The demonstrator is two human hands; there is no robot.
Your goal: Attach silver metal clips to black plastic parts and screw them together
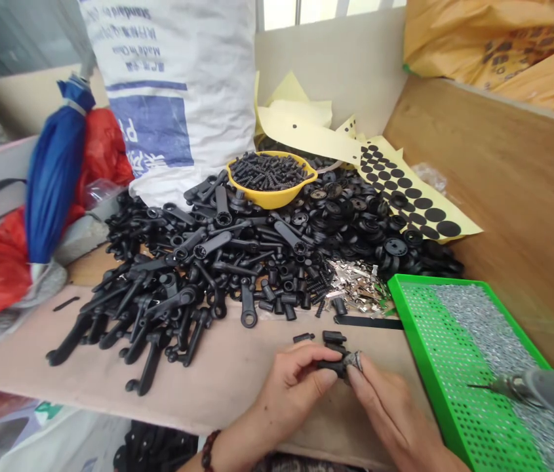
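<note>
Between my two hands sits a small black plastic part [332,368] with a bright silver metal clip [354,360] against its end. My left hand [294,387] pinches the plastic, and my right hand [385,410] comes in from the other side. The fingers [328,377] of both hands are together and clamped on this small piece, though they hide part of it, so I cannot tell how the clip sits.

Just above my fingertips lie two loose stubby black plastic pieces [334,337]. Farther ahead on the pale desk [227,400] spreads a large heap of matte black plastic arms [158,282], and beyond it lie black plastic discs [355,219] and a yellow bowl [277,200] full of black screws [267,172]. Ahead of my right hand is a small pile of silver clips [358,285]. Right of my fingers, a bright green perforated tray [446,419] holds a layer of small grey metal bits, under the thin tip of a grey tool [537,390].

Only this one piece is in my hands; large heaps of parts lie loose, with no finished units visible.
</note>
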